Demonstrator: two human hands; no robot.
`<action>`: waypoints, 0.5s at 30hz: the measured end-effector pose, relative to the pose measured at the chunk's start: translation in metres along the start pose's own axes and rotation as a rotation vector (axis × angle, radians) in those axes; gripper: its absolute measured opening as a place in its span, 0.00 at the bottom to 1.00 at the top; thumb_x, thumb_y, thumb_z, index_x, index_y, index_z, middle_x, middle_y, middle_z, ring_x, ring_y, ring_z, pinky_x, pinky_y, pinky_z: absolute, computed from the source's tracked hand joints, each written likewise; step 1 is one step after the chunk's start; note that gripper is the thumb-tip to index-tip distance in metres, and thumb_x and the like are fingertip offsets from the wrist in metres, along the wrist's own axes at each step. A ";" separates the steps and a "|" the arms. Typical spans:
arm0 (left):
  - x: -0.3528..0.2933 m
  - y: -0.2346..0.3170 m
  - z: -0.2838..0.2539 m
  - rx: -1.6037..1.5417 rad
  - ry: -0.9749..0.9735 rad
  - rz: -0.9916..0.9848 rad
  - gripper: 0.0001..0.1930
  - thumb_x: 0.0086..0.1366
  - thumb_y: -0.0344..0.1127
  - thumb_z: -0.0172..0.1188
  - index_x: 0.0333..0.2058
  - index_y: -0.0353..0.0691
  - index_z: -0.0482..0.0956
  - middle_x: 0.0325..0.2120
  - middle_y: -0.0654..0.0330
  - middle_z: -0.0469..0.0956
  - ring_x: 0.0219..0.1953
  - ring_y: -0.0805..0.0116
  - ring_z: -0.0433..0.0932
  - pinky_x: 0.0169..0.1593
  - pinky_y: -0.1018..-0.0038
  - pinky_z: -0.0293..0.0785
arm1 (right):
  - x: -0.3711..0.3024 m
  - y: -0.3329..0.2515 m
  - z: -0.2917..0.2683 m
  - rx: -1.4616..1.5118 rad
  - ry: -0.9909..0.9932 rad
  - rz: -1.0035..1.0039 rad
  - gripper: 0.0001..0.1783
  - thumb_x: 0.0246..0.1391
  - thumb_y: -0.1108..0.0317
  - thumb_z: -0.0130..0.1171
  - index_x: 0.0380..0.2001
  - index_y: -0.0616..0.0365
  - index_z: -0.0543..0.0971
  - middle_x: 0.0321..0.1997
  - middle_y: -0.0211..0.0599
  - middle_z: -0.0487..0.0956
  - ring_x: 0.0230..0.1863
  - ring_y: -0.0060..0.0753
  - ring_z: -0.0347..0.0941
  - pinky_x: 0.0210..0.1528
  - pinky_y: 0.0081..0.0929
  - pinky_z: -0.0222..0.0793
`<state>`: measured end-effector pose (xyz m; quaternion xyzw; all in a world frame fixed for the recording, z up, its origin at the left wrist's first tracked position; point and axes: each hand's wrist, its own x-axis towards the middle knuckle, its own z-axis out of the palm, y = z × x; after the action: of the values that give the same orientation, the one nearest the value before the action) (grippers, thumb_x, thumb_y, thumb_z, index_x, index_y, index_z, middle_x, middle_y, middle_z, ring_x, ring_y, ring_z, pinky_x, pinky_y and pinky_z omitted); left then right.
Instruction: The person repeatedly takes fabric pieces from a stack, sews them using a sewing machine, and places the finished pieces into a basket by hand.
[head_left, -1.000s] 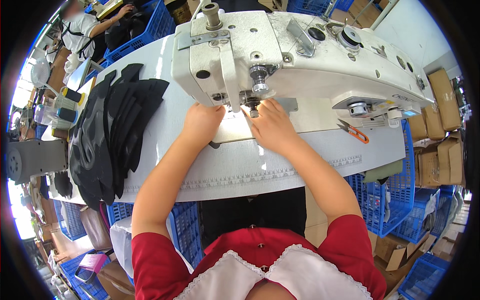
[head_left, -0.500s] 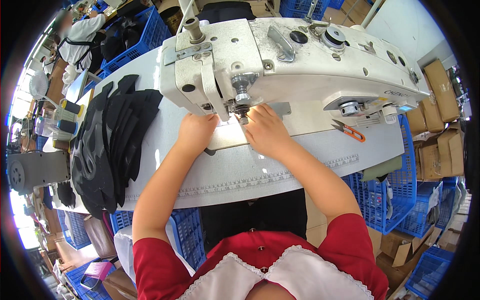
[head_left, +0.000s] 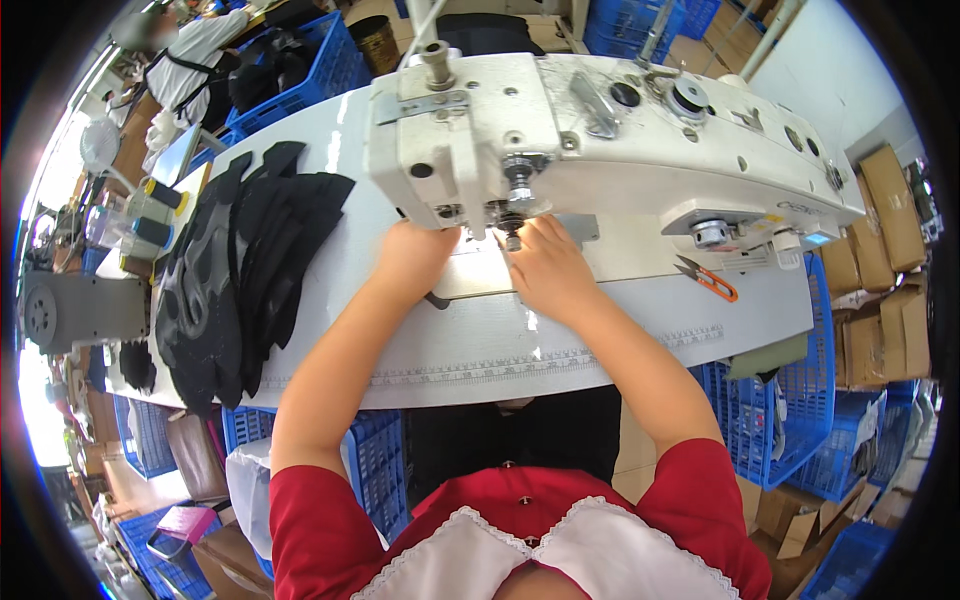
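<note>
Both of my hands are at the needle area of a white sewing machine (head_left: 640,145). My left hand (head_left: 415,258) lies left of the needle, slightly blurred, its fingers hidden behind the machine head. My right hand (head_left: 550,268) rests on the bed just right of the presser foot area, its fingers bent down and close together, their tips partly hidden. What lies under the fingers cannot be made out. A small dark rounded piece (head_left: 437,300) shows at the bed's edge below my left hand. Light shines on the bed between the hands.
Black cut pieces (head_left: 245,270) are piled on the table at left. Orange-handled thread snips (head_left: 712,281) lie at right. A printed ruler (head_left: 540,356) runs along the front edge. Thread spools (head_left: 155,230), blue crates (head_left: 785,400) and cardboard boxes (head_left: 885,200) surround the table. Another person (head_left: 190,65) sits far left.
The view has shifted, so the machine and table appear farther right. Both hands stay beside the needle; the left one is now blurred by motion.
</note>
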<state>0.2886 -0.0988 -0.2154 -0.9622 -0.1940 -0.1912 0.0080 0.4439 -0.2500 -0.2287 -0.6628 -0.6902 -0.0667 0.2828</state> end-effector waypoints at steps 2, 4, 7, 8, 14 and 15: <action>0.004 0.012 -0.010 0.204 -0.314 0.032 0.05 0.50 0.30 0.59 0.28 0.40 0.81 0.26 0.53 0.81 0.32 0.58 0.82 0.33 0.65 0.77 | 0.000 0.000 -0.002 -0.087 -0.101 0.084 0.15 0.46 0.72 0.57 0.41 0.61 0.76 0.46 0.43 0.73 0.56 0.45 0.65 0.65 0.39 0.58; -0.007 0.014 -0.006 0.370 -0.229 0.009 0.05 0.49 0.30 0.59 0.27 0.39 0.79 0.25 0.57 0.80 0.30 0.63 0.82 0.30 0.70 0.76 | -0.001 -0.003 0.003 -0.016 -0.049 0.038 0.13 0.44 0.72 0.57 0.37 0.61 0.77 0.45 0.46 0.72 0.56 0.48 0.64 0.64 0.43 0.58; -0.046 0.011 -0.009 0.494 -0.170 -0.093 0.10 0.47 0.32 0.61 0.30 0.37 0.78 0.26 0.59 0.76 0.28 0.68 0.77 0.26 0.75 0.73 | -0.002 -0.002 0.012 -0.092 -0.080 0.042 0.10 0.44 0.72 0.56 0.32 0.61 0.79 0.43 0.49 0.72 0.55 0.51 0.64 0.63 0.50 0.56; -0.061 0.019 -0.014 0.526 -0.110 -0.145 0.10 0.48 0.33 0.59 0.30 0.36 0.77 0.24 0.62 0.74 0.28 0.69 0.76 0.25 0.76 0.71 | -0.001 0.001 0.010 -0.087 -0.151 0.057 0.09 0.44 0.72 0.56 0.31 0.61 0.80 0.44 0.50 0.72 0.55 0.51 0.63 0.64 0.52 0.55; -0.196 0.059 -0.081 0.262 0.037 -0.385 0.14 0.50 0.32 0.59 0.38 0.38 0.80 0.30 0.61 0.75 0.34 0.64 0.75 0.34 0.69 0.73 | -0.005 -0.001 0.004 -0.142 -0.220 0.062 0.27 0.51 0.72 0.50 0.57 0.55 0.70 0.61 0.44 0.68 0.64 0.49 0.60 0.70 0.53 0.45; -0.221 0.062 -0.083 0.249 0.065 -0.423 0.17 0.50 0.33 0.57 0.41 0.38 0.79 0.35 0.60 0.74 0.39 0.62 0.74 0.39 0.68 0.72 | -0.006 0.000 0.003 -0.121 -0.223 0.025 0.27 0.51 0.72 0.50 0.57 0.55 0.70 0.61 0.44 0.68 0.64 0.49 0.60 0.70 0.53 0.45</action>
<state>0.0933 -0.2451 -0.2168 -0.8850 -0.4128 -0.1942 0.0925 0.4431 -0.2539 -0.2343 -0.6906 -0.7036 -0.0307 0.1646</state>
